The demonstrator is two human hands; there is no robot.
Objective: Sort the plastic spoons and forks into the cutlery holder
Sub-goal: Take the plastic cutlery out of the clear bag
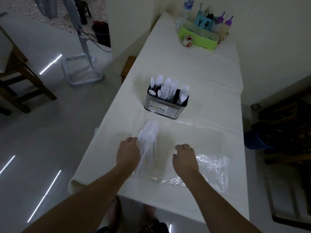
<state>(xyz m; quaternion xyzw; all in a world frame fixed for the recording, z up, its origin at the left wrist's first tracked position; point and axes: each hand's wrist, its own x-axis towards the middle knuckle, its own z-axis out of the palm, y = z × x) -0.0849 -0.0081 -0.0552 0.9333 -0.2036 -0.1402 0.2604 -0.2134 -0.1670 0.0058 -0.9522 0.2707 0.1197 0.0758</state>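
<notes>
My left grip (128, 153) rests on a bundle of white spoons (149, 140) on the surface (193, 73); my right grip (184, 156) hovers beside it, the cutlery holder (165, 105) beyond.

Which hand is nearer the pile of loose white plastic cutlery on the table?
Left. The left hand is right against the pile of white cutlery, fingers at its left edge. The right hand sits clearly apart, off to the pile's right, over the clear plastic.

Both hands (128, 153) (184, 156) lowered (fingers curled).

white spoons (149, 140) bagged, steel holder (165, 105) upright
</notes>
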